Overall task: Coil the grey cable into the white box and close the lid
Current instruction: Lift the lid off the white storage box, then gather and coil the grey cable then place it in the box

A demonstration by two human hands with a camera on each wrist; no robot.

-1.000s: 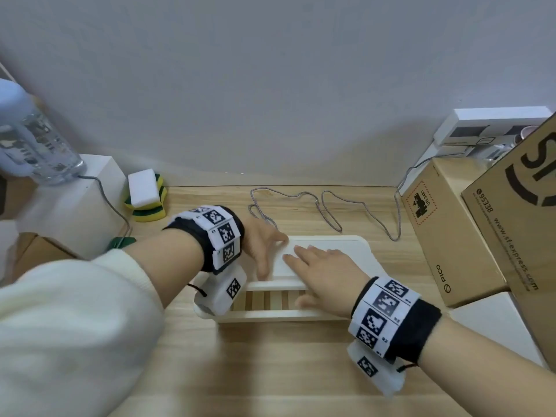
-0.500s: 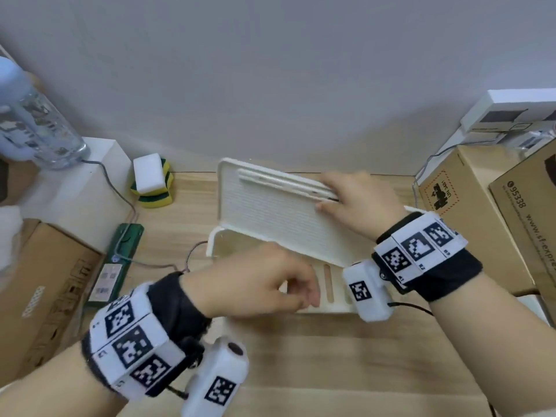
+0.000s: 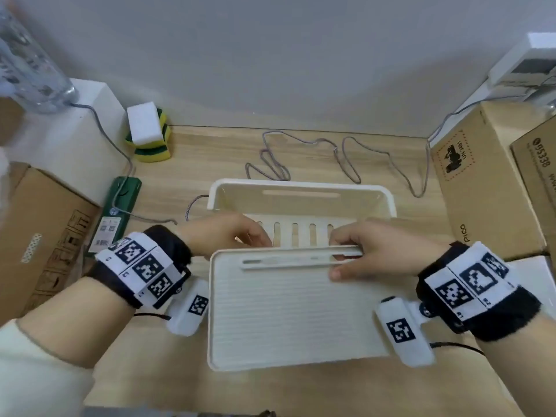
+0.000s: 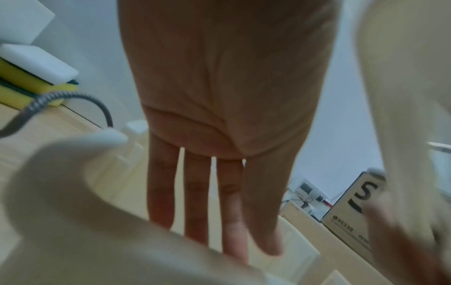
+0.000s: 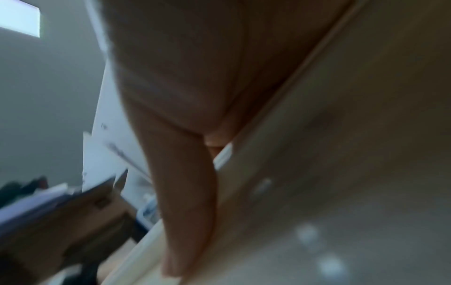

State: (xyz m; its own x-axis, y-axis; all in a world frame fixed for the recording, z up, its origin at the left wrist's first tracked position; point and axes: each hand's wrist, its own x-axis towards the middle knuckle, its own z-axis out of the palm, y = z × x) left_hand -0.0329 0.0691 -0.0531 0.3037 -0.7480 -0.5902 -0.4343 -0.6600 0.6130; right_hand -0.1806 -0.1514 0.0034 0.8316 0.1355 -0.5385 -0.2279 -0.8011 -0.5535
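The white box [image 3: 301,188] stands open mid-table with a slotted floor and nothing inside that I can see. Its ribbed white lid [image 3: 294,311] lies in front of it, the far edge over the box's front part. My right hand [image 3: 349,254] pinches that far edge, thumb on top; the lid [image 5: 341,173] fills the right wrist view. My left hand [image 3: 240,234] is at the lid's far left corner, its fingers [image 4: 195,202] straight over the blurred box rim [image 4: 61,192]. The grey cable [image 3: 301,142] lies in loose loops behind the box, with one bend [image 3: 192,206] at its left; the cable [image 4: 73,95] also shows on the left wrist.
Cardboard boxes [image 3: 481,191] crowd the right side and another cardboard box [image 3: 39,236] the left. A white block [image 3: 60,130] with a bottle [image 3: 30,70], stacked sponges [image 3: 147,130] and a green strip [image 3: 120,212] sit at the left. The wall is close behind.
A second ago both hands lay on the closed lid. My right hand then swung it upright, and now the lid is off the box and down in front of it.
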